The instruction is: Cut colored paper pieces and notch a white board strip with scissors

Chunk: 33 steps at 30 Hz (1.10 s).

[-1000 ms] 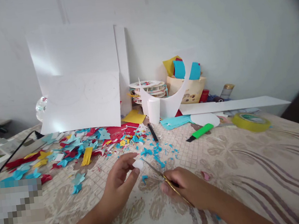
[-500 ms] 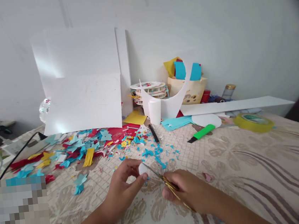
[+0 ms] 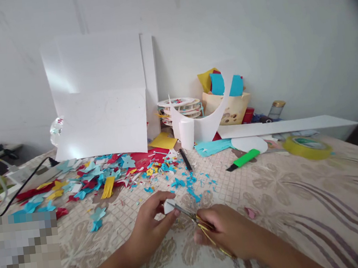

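Between its thumb and fingers, my left hand (image 3: 154, 219) pinches a small piece of white paper (image 3: 168, 206). My right hand (image 3: 219, 228) is wrapped round the gold handles of a pair of scissors (image 3: 187, 212). The scissors' metal blades point left, and their tips lie at the white paper, close to the left fingertips. Just beyond both hands are blue paper scraps (image 3: 189, 186) on the patterned tablecloth (image 3: 258, 249).
Colourful paper cut-outs (image 3: 90, 177) are heaped at the left. Further back stand white sheets (image 3: 101, 121) and a white cylinder (image 3: 187, 134). On the right lie a green cutter knife (image 3: 247, 157), a black pen (image 3: 185, 160) and a yellow tape roll (image 3: 307, 147).
The scissor blades have opened slightly and their tips have come over the white paper. In my left fingers the paper has turned a little. The camera view has shifted slightly.
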Motion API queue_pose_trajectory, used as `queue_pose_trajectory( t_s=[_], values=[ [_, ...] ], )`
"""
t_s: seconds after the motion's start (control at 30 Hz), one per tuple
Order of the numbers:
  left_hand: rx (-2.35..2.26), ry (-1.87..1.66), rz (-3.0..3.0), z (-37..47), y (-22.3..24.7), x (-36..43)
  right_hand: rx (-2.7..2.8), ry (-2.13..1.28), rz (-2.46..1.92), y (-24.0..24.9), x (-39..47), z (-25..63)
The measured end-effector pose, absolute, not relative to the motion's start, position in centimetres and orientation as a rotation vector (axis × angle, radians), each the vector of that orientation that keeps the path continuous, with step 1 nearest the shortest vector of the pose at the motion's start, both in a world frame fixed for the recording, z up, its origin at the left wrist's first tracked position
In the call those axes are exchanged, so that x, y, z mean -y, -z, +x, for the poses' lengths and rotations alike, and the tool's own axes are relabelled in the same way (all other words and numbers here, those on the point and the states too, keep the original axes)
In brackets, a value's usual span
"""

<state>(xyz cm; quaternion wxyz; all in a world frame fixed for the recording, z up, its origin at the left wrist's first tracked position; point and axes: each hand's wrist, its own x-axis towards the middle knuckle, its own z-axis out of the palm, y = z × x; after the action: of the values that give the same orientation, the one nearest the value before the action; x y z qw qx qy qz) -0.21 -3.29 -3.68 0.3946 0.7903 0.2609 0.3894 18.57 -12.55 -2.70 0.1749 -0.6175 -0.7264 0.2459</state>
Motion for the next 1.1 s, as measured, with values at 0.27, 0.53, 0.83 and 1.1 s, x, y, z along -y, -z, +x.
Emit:
queue_pose_trajectory(
  t_s=[0.27,0.53,0.83,1.1],
  values=[
    [-0.742,-0.904,2.074,-0.2,3.9,2.8,2.062,-0.637,-1.818,2.8,12.5,18.6],
    [-0.781,-0.803,2.227,-0.1,4.1,3.0,2.061,-0.605,-1.932,2.6,12.6,18.8],
    [-0.891,-0.719,2.393,0.1,3.4,3.6,2.066,-0.558,-1.986,2.6,12.7,18.9],
    [-0.98,-0.743,2.134,0.2,3.4,3.6,2.063,-0.488,-2.052,2.3,12.8,19.1]
  ],
)
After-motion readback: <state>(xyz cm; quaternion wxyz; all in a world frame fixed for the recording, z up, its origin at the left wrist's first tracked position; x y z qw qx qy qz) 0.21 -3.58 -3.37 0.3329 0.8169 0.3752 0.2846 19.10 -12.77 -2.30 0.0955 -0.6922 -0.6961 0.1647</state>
